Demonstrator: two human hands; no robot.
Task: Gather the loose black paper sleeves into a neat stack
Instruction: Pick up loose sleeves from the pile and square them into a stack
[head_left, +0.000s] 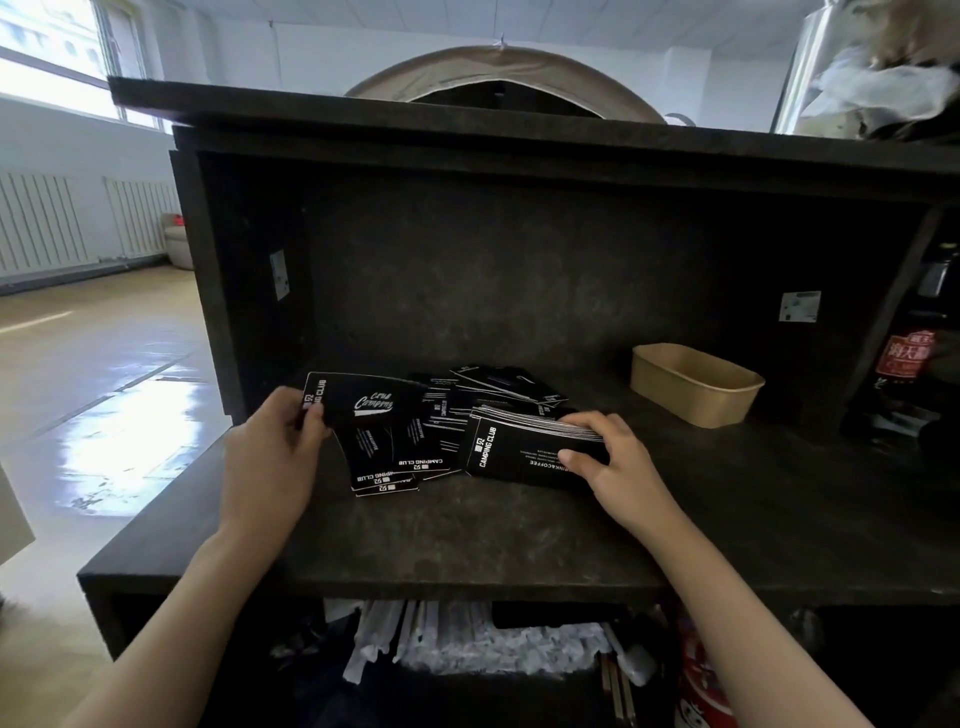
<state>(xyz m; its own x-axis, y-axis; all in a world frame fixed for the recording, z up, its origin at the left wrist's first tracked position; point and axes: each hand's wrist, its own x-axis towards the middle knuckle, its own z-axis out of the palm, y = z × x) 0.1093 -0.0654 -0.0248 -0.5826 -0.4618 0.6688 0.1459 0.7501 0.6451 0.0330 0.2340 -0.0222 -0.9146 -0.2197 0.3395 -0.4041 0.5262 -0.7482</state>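
- The left hand (280, 447) sits at about 9 o'clock of the dark shelf (467, 535), thumb and fingers pinching the left edge of one black sleeve (363, 410) and holding it tilted above the others.
- The right hand (605, 457) sits at about 3 o'clock of the pile, fingers curled over the top and thumb pressed to the near face of a thick stack of sleeves (524, 447), which rests on the shelf.
- Between the hands, loose sleeves (415, 457) lie fanned and overlapping on the shelf, some with their white lettering facing the person.
- More scattered sleeves (498, 387) lie behind, toward 12 o'clock, touching the stack's far side.
- A brown paper tray (696, 384) stands at about 2 o'clock, well apart from the sleeves.
- Wrapped straws (467, 644) lie in the compartment below the shelf, at 6 o'clock.
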